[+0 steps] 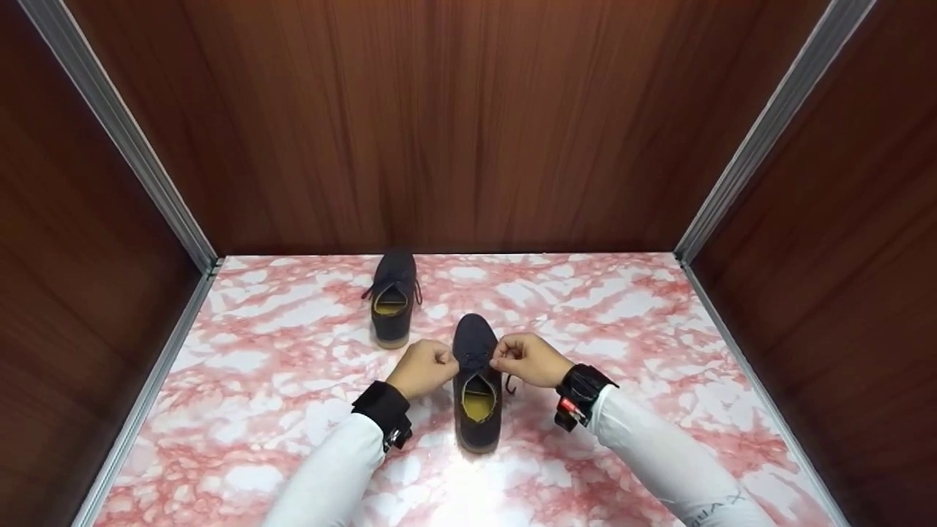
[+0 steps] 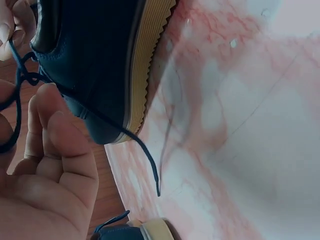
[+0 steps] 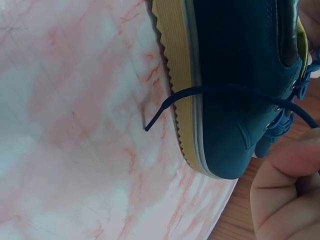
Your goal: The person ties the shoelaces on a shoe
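A dark blue lace-up shoe (image 1: 477, 432) with a yellow lining stands on the marbled surface, its toe pointing away from me. At its left side my left hand (image 1: 424, 367) pinches the dark shoelace (image 2: 19, 75) near the eyelets. My right hand (image 1: 533, 359) pinches the lace on the right side, with thumb and finger meeting on it. In the left wrist view the lace crosses itself in a loop above the shoe's opening. One loose lace end hangs down each side of the shoe, over the ridged tan sole (image 3: 175, 55).
A matching shoe (image 1: 393, 322) stands farther back and to the left, its lace ends at its sides. The red-and-white marbled surface (image 1: 607, 454) is bounded by brown wood-look panels (image 1: 439, 132) at the back and both sides, with grey metal strips at the corners.
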Available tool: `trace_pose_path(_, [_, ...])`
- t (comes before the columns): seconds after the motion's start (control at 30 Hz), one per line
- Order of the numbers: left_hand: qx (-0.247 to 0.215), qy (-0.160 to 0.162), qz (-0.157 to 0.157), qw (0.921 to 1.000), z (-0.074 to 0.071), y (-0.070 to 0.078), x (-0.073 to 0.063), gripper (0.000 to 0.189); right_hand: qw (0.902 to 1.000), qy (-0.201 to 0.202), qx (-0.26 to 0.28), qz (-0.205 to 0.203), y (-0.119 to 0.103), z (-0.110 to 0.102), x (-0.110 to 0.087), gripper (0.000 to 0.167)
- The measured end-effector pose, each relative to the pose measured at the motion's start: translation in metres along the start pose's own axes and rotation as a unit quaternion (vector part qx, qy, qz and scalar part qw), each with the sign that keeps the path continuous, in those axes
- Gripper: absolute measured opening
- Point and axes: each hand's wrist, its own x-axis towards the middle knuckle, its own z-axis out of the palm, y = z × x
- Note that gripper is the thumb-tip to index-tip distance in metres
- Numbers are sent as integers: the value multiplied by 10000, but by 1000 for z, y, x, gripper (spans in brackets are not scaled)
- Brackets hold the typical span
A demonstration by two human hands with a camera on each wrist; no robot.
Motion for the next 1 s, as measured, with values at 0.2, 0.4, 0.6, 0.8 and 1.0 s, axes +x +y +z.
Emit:
trace_pose_path(0.2, [-109,124,-295,9994,3,1,0,27,10000,30,-89,28,1,2,2,12])
trace_pose_path(0.4, [-238,51,-536,9983,3,1,-1,13,9994,85,-330,90,0,5,6,13])
trace_pose_path(0.6, [-942,-299,-847,9915,3,1,-1,28,9982,142,-565,139,-2,9,12,12])
trace_pose_path(0.8, [-956,-453,-872,9906,4,1,-1,29,9981,100,-605,70,-4,13,19,10])
trace_pose_path(1.0, [-380,-365,-699,9962,6,0,-1,28,9971,69,-760,-57,-7,16,22,12])
